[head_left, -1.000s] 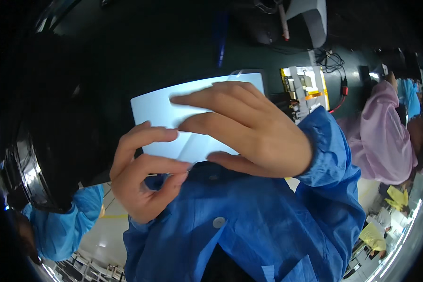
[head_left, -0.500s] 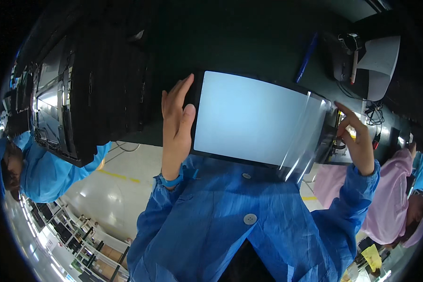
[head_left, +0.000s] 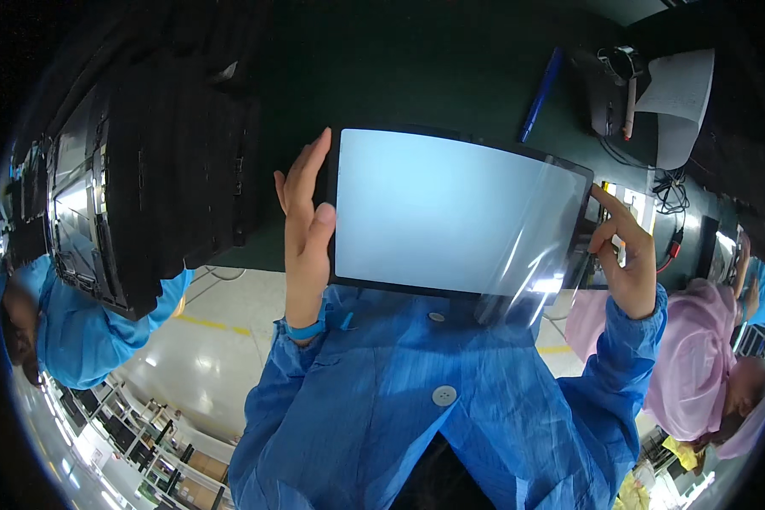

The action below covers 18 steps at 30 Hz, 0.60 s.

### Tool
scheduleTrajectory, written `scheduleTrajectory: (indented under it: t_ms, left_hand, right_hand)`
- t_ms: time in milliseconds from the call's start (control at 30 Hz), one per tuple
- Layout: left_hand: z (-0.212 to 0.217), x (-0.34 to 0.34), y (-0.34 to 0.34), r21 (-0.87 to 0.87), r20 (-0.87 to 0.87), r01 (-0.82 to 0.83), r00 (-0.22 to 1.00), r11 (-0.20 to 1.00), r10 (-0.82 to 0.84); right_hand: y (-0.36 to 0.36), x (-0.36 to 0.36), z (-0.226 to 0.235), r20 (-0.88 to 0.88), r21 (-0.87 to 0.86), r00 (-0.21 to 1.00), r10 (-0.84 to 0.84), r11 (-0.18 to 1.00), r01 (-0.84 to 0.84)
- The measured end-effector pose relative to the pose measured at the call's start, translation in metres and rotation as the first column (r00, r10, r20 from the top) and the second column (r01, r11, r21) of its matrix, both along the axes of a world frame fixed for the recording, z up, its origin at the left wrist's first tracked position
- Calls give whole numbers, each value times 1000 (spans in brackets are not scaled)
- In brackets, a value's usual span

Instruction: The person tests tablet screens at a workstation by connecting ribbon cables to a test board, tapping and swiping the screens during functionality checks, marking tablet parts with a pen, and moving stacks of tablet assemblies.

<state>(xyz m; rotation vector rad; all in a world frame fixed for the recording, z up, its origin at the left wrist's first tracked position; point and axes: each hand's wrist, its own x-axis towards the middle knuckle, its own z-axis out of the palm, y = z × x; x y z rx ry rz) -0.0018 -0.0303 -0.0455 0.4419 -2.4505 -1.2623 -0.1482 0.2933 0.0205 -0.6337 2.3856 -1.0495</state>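
A flat display panel (head_left: 446, 208), glowing pale white inside a black frame, lies tilted in front of my body. Clear glossy film (head_left: 518, 263) covers its right side and hangs past the lower edge over my jacket. My left hand (head_left: 304, 221) stands along the left edge, fingers stretched upward and thumb against the frame. At the opposite edge is my right hand (head_left: 627, 259), index fingertip near the upper corner and other fingers bent in. Both hands hold the panel between them by its sides. What lies under it is hidden.
On the dark green desk (head_left: 382, 68) a blue pen (head_left: 541, 93) lies beyond the panel. A curved white sheet (head_left: 678, 102) and tangled black cables (head_left: 671, 191) are at the right. Dark equipment (head_left: 161, 161) stands left. Co-workers in blue (head_left: 85, 319) and pink (head_left: 688, 357) sit either side.
The panel has shifted left and looks slightly larger. My right hand has moved left to its right edge, and my left thumb now meets the left edge. The view has shifted too.
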Motion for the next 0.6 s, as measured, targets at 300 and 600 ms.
scheduleTrajectory:
  t_ms: [300,600]
  left_hand:
    - [1,4,-7,111,-67,-14,998,994,22]
    - [13,4,-7,187,-46,12,999,982,-3]
  right_hand:
    - [11,12,-1,-121,-200,990,-68,979,43]
    - [13,7,-8,-113,-235,992,-60,972,32]
